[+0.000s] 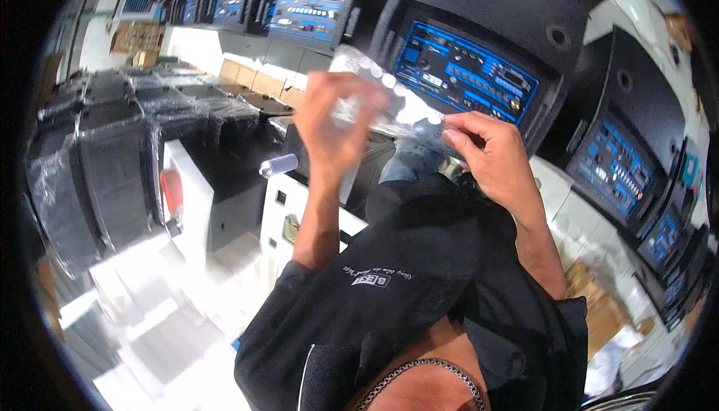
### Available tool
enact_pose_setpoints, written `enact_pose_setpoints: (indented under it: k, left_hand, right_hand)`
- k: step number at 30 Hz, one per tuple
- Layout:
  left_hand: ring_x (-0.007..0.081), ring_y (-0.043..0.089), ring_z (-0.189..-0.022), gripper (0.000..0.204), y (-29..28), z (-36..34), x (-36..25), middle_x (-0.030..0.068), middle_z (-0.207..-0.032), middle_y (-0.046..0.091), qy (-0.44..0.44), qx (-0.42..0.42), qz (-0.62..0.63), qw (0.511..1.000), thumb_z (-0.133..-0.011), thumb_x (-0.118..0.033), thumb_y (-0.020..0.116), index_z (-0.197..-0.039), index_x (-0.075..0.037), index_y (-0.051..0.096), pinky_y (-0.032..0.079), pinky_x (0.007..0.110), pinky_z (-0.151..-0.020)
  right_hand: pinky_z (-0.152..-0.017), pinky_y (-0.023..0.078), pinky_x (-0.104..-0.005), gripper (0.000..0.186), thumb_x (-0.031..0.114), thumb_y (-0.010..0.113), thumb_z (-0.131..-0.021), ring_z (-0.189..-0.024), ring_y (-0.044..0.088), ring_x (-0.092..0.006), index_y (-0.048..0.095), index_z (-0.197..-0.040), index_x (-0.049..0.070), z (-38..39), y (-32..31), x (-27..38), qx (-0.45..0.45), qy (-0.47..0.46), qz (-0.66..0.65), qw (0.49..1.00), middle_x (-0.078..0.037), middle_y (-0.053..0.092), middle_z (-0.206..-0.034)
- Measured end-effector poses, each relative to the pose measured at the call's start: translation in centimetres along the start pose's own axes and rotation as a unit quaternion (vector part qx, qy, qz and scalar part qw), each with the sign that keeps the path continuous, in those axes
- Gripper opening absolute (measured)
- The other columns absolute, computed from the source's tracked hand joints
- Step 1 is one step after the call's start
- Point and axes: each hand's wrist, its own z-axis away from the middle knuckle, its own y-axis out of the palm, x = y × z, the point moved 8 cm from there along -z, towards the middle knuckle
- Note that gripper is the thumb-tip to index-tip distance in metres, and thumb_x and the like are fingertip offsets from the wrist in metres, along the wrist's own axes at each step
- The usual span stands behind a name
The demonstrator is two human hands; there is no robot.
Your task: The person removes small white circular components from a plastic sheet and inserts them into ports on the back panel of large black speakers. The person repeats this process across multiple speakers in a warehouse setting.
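Note:
A clear plastic sheet or bag with a row of white round pieces (386, 81) stretches between my hands, in front of a black cabinet with a blue control panel (464, 63). My right hand (483, 145) pinches the sheet's right end between thumb and fingers. My left hand (337, 119) is at the sheet's left part, its fingers curled but smeared by motion, so their grip is unclear.
More black panelled cabinets (618, 160) line the back and right. Plastic-wrapped black boxes (112, 171) stand at left. A white board (187, 201) with an orange object, a pale cylinder (278, 166) and cardboard (588, 299) lie around me.

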Motion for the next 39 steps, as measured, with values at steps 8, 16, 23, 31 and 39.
enact_pose_setpoints:
  k: [8,16,23,31,39]
  left_hand:
    - [0.0244,0.062,-0.099,0.026,-2.9,-1.2,3.5,0.0038,-0.104,0.071,-0.006,-0.011,-0.006,1.0,-0.067,-0.01,0.085,-0.092,-0.011,0.075,0.046,0.037,-0.088]
    - [0.0256,0.065,-0.102,0.026,-9.9,-5.0,15.1,0.0057,-0.105,0.072,0.007,0.028,0.077,0.997,-0.069,-0.012,0.085,-0.092,-0.008,0.073,0.05,0.038,-0.087]
    - [0.0234,0.069,-0.1,0.023,-14.7,-5.7,20.7,0.0054,-0.101,0.075,-0.024,0.019,0.074,0.997,-0.071,-0.012,0.084,-0.092,-0.008,0.074,0.051,0.037,-0.089]
    - [0.0228,0.07,-0.094,0.019,-17.6,-5.4,21.7,0.0026,-0.097,0.074,-0.02,-0.014,0.017,1.0,-0.074,-0.008,0.081,-0.09,-0.009,0.072,0.048,0.035,-0.082]
    - [0.0246,0.071,-0.093,0.02,-18.9,-6.2,20.6,0.0077,-0.098,0.073,-0.055,-0.06,0.0,0.997,-0.072,-0.004,0.082,-0.09,-0.006,0.073,0.052,0.034,-0.076]
  right_hand:
    - [-0.073,0.051,-0.0311,0.021,0.009,0.067,-0.091,-0.081,0.068,-0.0198,0.069,-0.107,-0.004,-7.0,6.5,6.1,0.06,-0.056,0.024,0.996,-0.015,0.072,-0.095]
    - [-0.07,0.05,-0.0277,0.02,0.006,0.071,-0.089,-0.08,0.066,-0.0154,0.07,-0.107,-0.003,-15.7,15.7,10.2,0.083,-0.055,0.044,0.994,-0.012,0.071,-0.093]
    - [-0.072,0.051,-0.0285,0.021,0.007,0.072,-0.088,-0.082,0.067,-0.0154,0.07,-0.107,-0.003,-20.3,21.5,13.2,0.12,-0.061,0.071,0.988,-0.012,0.071,-0.094]
    - [-0.073,0.052,-0.0296,0.022,0.004,0.071,-0.086,-0.082,0.069,-0.0182,0.071,-0.107,-0.004,-22.2,24.2,15.0,0.128,-0.131,0.085,0.979,-0.014,0.071,-0.092]
    - [-0.07,0.052,-0.0303,0.021,0.003,0.07,-0.086,-0.08,0.07,-0.0199,0.07,-0.106,-0.005,-22.7,24.0,15.9,0.104,-0.159,0.046,0.981,-0.015,0.071,-0.09]
